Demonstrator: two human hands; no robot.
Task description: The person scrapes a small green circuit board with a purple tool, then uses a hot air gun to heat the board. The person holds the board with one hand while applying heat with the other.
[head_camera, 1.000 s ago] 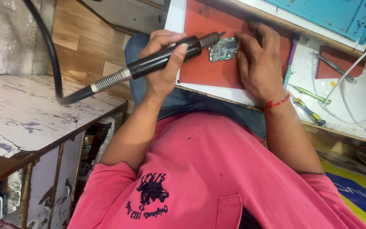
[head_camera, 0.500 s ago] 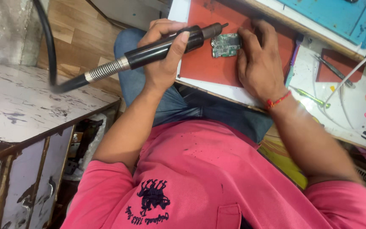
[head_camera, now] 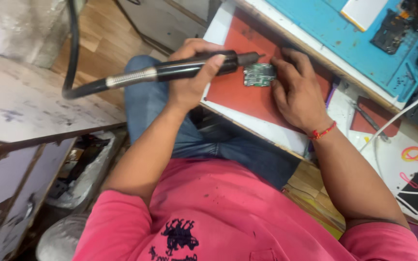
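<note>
The left hand (head_camera: 192, 77) grips a black tool (head_camera: 189, 68) whose tip meets the small board (head_camera: 259, 75) lying on the red mat (head_camera: 247, 99) on the desk (head_camera: 276, 133), the right hand (head_camera: 298, 92) pressing flat beside it.

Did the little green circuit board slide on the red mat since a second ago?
No. The green circuit board sits at the same spot near the red mat's far edge, pinned by the right hand. Only the camera shifted.
</note>
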